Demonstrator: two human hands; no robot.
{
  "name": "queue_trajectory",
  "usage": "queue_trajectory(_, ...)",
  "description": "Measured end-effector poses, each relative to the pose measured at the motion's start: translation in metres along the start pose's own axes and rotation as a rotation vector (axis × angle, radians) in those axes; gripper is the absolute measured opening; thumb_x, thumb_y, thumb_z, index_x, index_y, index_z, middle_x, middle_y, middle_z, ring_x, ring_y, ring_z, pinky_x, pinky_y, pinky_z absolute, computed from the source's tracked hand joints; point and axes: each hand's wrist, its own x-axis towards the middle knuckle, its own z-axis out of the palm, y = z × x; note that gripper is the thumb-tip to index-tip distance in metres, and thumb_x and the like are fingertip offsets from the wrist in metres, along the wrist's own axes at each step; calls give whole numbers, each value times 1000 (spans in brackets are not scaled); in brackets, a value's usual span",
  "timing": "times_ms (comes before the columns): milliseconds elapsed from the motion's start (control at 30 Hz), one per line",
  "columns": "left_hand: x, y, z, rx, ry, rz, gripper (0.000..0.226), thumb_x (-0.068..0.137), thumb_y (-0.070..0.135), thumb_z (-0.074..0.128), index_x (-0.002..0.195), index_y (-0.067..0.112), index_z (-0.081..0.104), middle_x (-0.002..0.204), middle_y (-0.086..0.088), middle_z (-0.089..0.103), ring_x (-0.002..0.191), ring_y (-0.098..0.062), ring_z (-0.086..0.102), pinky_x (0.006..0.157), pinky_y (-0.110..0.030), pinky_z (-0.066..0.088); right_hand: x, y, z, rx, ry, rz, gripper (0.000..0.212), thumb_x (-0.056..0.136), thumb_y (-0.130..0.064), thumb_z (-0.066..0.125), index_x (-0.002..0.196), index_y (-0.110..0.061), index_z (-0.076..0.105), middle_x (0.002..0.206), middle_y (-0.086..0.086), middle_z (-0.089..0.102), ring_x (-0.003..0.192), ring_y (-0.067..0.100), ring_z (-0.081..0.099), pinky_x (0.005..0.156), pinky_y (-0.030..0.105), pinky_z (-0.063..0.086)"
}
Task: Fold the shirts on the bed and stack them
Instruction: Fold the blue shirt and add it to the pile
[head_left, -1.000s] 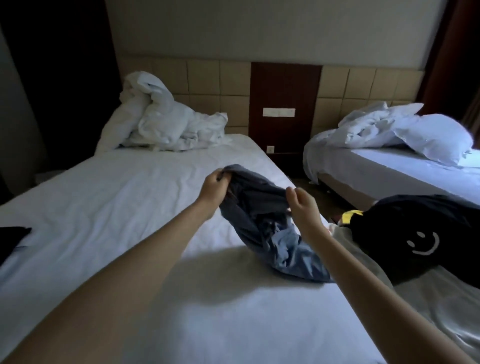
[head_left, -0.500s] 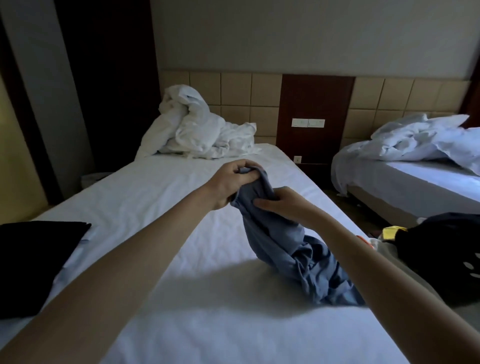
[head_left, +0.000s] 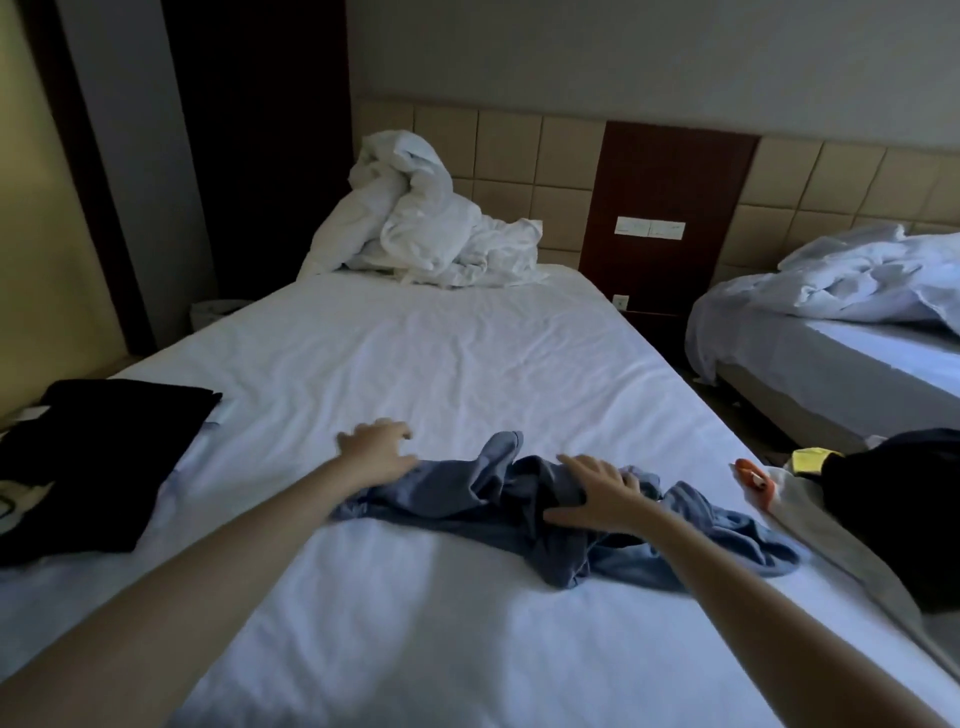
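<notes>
On the white bed, the right hand presses flat on a crumpled blue shirt, grip wide, fingers straight. At the shirt's left end the left hand rests loosely, holding nothing. The shirt lies bunched between and beyond both hands. A folded black shirt lies well apart, leftward.

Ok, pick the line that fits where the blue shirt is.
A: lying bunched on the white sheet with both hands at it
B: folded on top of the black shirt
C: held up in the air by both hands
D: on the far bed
A: the blue shirt lies bunched on the near bed, with the left hand at its left end and the right hand resting on its middle.
</notes>
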Motion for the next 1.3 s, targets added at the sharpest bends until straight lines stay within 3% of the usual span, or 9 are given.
queue_trajectory(133,-5,74,19,-73,19,418,42,92,42,50,125,17,49,130,2,52,122,-23,47,94,-35,35,-4,-5,26,-87,209,-80,32,94,-30,45,125,-34,53,129,-5,55,124,22,43,101,40,23)
queue_trajectory(200,1,97,25,-101,-38,499,45,90,44,53,122,15,45,124,-3,48,119,-27,47,84,-36,34,-10,-1,20,133,341,-81,25,93,-15,46,111,-22,62,108,1,65,106,23,56,80,29,31)
queue_trajectory(300,17,100,31,-160,-256,472,77,83,44,65,145,24,24,151,-5,24,133,-26,32,103,-41,33,-26,4,-12,620,400,-51,24,94,-1,47,111,-6,63,98,7,62,94,19,56,68,20,36)
queue_trajectory(400,31,93,19,-376,-251,511,23,82,25,72,99,14,61,104,-12,63,98,-19,58,80,-30,43,-38,8,-43,820,428,-74,21,94,2,45,101,-8,62,86,6,60,80,19,56,58,16,44)
queue_trajectory(533,20,91,-34,-569,-146,590,22,84,10,69,76,17,51,76,3,53,70,-1,49,63,-16,37,-39,15,-68,938,458,-58,20,96,-9,49,78,-15,56,72,4,56,71,18,52,59,23,42)
queue_trajectory(867,-20,42,-138,-970,-56,544,6,92,11,57,97,14,56,97,0,62,92,-13,60,81,-22,48,-8,-2,-123,378,583,-109,27,83,7,45,93,-6,67,93,14,65,94,33,58,77,37,45)
queue_trajectory(967,-26,40,-133,-876,0,528,8,91,12,59,89,15,53,87,1,58,83,-10,56,77,-20,45,-10,-32,-109,465,571,-102,24,95,-15,49,105,-3,67,106,15,66,101,31,59,81,35,44)
queue_trajectory(1100,-30,46,-130,-972,79,514,14,91,8,59,83,15,51,80,3,56,75,-7,55,70,-17,45,-18,-69,-52,580,165,-224,70,77,-60,63,126,-14,49,119,4,59,107,21,57,90,36,48)
queue_trajectory(1300,-39,41,-140,-696,177,504,32,88,10,65,65,18,43,61,6,41,53,0,42,51,-10,31,-18,-66,-34,580,310,-186,32,90,-20,60,118,-5,59,106,10,65,98,14,57,67,21,34)
